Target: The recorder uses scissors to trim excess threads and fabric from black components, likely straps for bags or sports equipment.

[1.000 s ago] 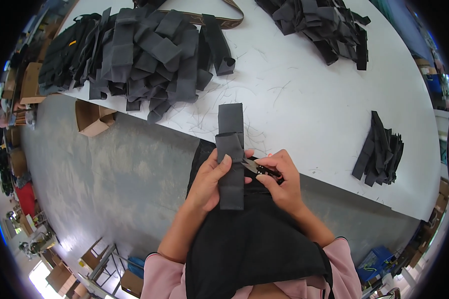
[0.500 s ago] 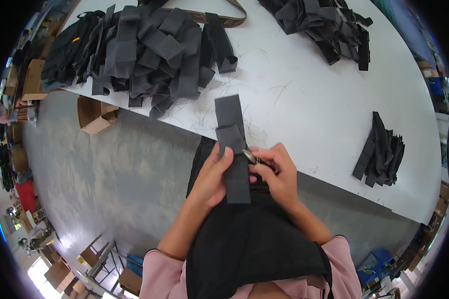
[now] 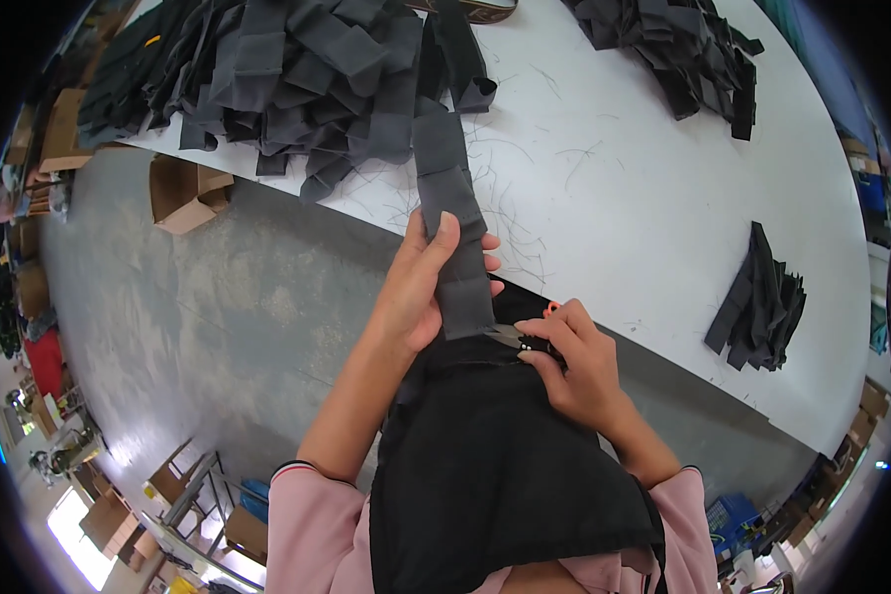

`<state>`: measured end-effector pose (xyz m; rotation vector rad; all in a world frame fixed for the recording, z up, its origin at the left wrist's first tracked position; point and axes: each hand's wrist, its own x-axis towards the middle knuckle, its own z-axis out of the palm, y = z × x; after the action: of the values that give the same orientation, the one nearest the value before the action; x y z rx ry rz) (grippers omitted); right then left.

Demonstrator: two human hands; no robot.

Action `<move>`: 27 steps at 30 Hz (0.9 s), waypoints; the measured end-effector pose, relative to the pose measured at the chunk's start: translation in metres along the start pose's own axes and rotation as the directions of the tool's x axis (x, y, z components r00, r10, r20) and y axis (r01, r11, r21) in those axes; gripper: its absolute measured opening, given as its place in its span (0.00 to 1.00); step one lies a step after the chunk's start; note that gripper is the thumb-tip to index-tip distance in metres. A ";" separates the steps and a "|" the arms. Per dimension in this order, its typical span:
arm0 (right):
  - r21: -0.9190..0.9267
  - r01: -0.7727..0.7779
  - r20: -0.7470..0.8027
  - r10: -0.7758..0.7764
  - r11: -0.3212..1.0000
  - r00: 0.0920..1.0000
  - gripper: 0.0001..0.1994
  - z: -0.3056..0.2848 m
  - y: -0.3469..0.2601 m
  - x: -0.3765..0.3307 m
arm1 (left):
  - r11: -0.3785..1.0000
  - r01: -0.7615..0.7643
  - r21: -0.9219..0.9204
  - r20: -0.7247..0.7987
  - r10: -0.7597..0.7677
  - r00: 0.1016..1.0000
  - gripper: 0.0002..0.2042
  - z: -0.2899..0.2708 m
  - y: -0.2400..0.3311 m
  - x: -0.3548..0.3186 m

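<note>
My left hand (image 3: 413, 282) grips a dark grey fabric strip (image 3: 447, 193), thumb on top and fingertips showing past its right edge. A shorter layer overlaps along the strip, and its far end reaches over the table edge. In my right hand (image 3: 582, 366) are small thread snips (image 3: 506, 335), closed in by the fingers, with a bit of orange showing beside them. The blades touch or nearly touch the strip's lower right corner; whether they hold a thread is too small to tell. Below the strip, a black apron (image 3: 505, 445) covers my lap.
The white table (image 3: 604, 228) carries a large pile of dark strips (image 3: 317, 89) at far left, another pile (image 3: 663, 49) at far right and a small bundle (image 3: 757, 307) on the right. Loose threads (image 3: 505, 208) lie scattered. An open cardboard box (image 3: 183, 193) sits left, below the table edge.
My left hand has moved the strip farther from me. The snips have shifted from the strip's middle right edge to its near corner, with my right hand now lower and farther right.
</note>
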<state>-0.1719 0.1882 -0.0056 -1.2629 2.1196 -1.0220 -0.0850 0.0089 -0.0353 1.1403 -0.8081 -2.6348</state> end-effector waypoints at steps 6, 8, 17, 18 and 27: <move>-0.060 0.098 0.123 -0.090 0.993 0.988 0.15 -0.004 0.002 0.013 | 1.000 0.004 0.007 0.015 -0.005 1.000 0.17 0.002 0.005 -0.001; 0.000 0.093 0.131 -0.092 0.996 0.987 0.15 -0.004 0.002 0.014 | 1.000 0.016 0.007 0.018 -0.016 1.000 0.17 0.004 0.008 -0.002; -0.111 0.200 0.122 -0.187 0.973 0.975 0.16 -0.004 -0.002 0.016 | 0.999 0.044 0.018 0.021 -0.045 0.999 0.18 0.007 0.011 -0.004; -0.111 0.201 0.121 -0.187 0.973 0.975 0.16 -0.004 -0.002 0.016 | 0.998 0.060 0.010 0.023 -0.060 0.998 0.18 0.007 0.011 -0.004; -0.102 0.235 0.105 -0.224 0.967 0.969 0.17 -0.006 -0.002 0.018 | 0.998 0.059 0.015 0.050 -0.060 0.997 0.21 0.008 0.010 -0.007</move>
<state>-0.1836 0.1740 -0.0008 -1.6106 2.0200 -0.9247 -0.0865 0.0061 -0.0214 1.1229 -0.8149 -2.7211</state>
